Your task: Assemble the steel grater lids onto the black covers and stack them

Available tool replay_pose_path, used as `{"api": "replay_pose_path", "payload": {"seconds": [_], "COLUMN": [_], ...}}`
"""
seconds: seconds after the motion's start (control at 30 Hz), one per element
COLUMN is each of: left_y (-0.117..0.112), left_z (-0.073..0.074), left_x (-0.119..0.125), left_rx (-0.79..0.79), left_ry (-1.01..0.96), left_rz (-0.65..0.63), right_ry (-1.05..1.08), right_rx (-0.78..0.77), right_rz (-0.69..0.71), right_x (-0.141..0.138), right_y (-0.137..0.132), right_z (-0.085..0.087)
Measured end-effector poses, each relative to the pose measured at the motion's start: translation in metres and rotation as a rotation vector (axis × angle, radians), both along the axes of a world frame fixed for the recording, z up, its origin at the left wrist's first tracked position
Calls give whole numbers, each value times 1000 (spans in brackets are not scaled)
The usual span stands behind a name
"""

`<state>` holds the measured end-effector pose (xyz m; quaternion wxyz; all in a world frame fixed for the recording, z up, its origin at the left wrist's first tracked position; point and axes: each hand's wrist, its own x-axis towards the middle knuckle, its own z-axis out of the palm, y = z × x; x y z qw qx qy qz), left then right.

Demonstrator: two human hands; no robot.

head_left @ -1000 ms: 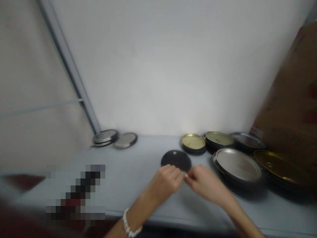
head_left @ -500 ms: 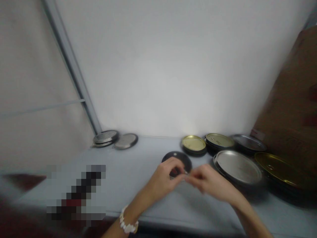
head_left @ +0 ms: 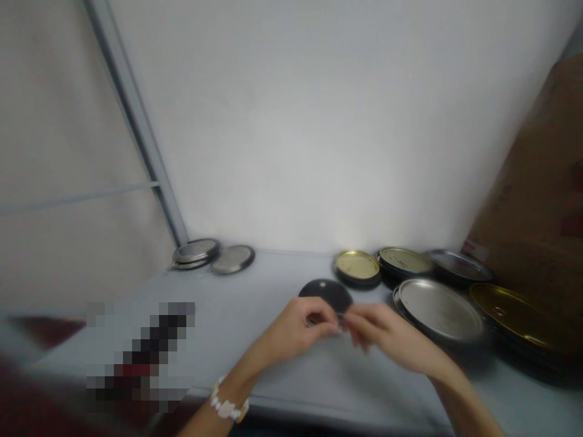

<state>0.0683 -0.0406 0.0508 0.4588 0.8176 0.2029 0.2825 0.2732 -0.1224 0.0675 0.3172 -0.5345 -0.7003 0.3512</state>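
My left hand [head_left: 296, 328], with a white beaded bracelet [head_left: 228, 408] at the wrist, pinches with thumb and forefinger. My right hand [head_left: 382, 332] does likewise, its fingertips almost meeting those of the left. Between them is something small and pale, too blurred to name. Just behind the hands a round black disc [head_left: 325, 292] with a light spot lies on the grey table [head_left: 268, 285], partly covered by them. To the right of my right hand is a large round silver lid [head_left: 439, 308] on a dark base.
Gold-coloured lids [head_left: 357, 265] and a dark gold lid [head_left: 514, 312] with a ring pull sit at the right. Silver discs [head_left: 195, 250] lie at the back left. A cardboard box [head_left: 532, 194] stands at the right, a white wall [head_left: 291, 133] behind. A pixelated patch [head_left: 146, 352] covers the left.
Both hands stay together in a pinch. The left hand has shifted slightly left and down, and more of the black disc's upper part shows. The lids and discs stay in place.
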Motion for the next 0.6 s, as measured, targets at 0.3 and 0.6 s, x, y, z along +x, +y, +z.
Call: {"api": "replay_pose_path", "payload": {"seconds": [0.3, 0.6], "left_y": [-1, 0], "left_z": [4, -5], "left_x": [-2, 4], "left_rx": [84, 209], "left_ry": [20, 73], "left_rz": [10, 223], "right_ry": [-24, -243], "right_rx": [74, 181], "right_rz": [-65, -70], "right_x": [-13, -22], "right_y": [0, -1], "right_z": [0, -3]}}
